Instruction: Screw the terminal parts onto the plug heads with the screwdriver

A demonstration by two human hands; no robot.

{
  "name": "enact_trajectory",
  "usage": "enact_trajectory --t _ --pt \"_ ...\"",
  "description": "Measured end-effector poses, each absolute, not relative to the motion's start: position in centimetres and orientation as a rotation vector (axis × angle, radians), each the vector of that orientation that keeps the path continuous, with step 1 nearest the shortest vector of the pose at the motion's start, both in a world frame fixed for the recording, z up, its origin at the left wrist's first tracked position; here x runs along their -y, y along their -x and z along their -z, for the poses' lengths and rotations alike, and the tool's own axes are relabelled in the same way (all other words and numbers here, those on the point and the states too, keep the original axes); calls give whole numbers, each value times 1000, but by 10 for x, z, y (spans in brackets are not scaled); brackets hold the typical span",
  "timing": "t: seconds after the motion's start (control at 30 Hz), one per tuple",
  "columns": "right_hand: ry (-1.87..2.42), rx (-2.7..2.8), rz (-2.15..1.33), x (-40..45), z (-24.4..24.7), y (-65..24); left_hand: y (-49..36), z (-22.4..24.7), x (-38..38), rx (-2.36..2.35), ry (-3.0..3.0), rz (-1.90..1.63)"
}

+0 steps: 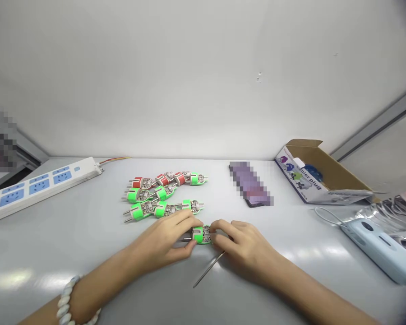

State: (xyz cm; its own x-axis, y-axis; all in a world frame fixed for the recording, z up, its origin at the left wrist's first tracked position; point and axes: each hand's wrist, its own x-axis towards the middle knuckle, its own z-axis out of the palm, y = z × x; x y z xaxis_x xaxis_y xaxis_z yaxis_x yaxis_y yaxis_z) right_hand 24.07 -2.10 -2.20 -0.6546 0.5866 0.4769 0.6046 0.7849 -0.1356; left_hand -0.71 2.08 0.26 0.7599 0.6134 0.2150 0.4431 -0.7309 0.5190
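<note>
A green plug [202,234] was found held low over the table [88,266], between the left hand [159,239] and the right hand [240,246]. Whether it is touching the table cannot be determined. Its metal prongs are directed toward the left hand. The left fingers [184,220] are closed narrowly on the prong end of the plug, and the right fingers [219,228] are closed narrowly on its opposite end. A thin steel rod [208,269] is lying just in front of the green plug, with its upper end passing beneath the right hand.

Directly behind the green plug, a group of loose plugs [162,196] is laid out in three rough rows, with red and green bodies and exposed metal parts. Well to the left of the green plug, a white power strip [37,187] with blue socket faces is positioned. Behind and to the right of it, a pixelated object [250,185] is obscured and cannot be identified. Farther right, an open carton [307,174], a pale blue device [375,248] with a white cord, and a foil bag [389,212] are present. A beaded bracelet [66,307] is worn on the left wrist.
</note>
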Motion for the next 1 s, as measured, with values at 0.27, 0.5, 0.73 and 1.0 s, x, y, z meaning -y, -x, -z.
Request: enact_trajectory --t 0.27,0.5,0.73,1.0 --pt "1019 2242 -373 22 22 -236 7 1 -17 -810 -2557 -548" --pt "1177 2126 -500 23 23 -234 5 2 -15 -740 -2589 -589" --pt "1150 2178 -297 25 25 -229 2 -2 -15 -727 -2648 -530" --pt "1101 2192 -74 27 28 -224 -1 1 -14 -748 -2754 -559"
